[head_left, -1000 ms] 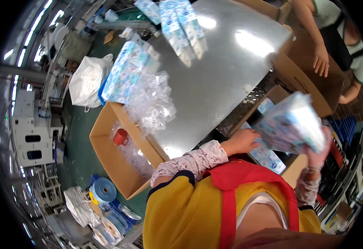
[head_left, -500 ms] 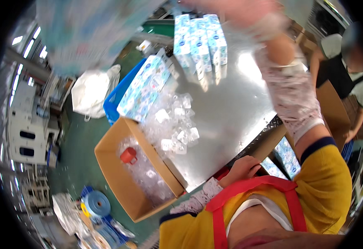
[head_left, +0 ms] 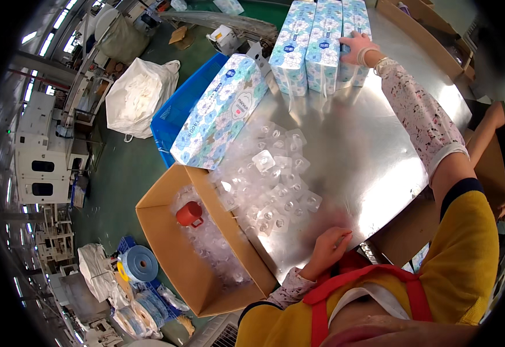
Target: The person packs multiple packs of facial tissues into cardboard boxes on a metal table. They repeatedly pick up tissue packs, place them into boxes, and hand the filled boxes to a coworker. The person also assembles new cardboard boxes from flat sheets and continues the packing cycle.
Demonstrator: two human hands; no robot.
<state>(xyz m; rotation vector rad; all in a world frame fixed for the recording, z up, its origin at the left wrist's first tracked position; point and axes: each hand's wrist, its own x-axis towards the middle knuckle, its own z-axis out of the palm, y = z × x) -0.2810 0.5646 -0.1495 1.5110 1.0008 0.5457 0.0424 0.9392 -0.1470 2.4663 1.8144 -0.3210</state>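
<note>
Right hand [head_left: 356,49], fingers spread flat, is pressed on the far tissue packs [head_left: 320,43], long axes running away; left hand [head_left: 327,247] rests empty on the near surface [head_left: 374,150].

The widest free stretch is the bare metal table [head_left: 374,156] in the middle right of the frame, between the right hand [head_left: 357,49] at the top and the left hand [head_left: 326,250] near the lower centre. A heap of clear plastic handles [head_left: 269,185] blocks the table's centre left. Three upright tissue packs [head_left: 319,43] wall off the top edge, and a fourth tissue pack [head_left: 220,110] lies tilted across the upper left corner. The open cardboard box [head_left: 165,243] stands against the table's left edge, partly filled.
</note>
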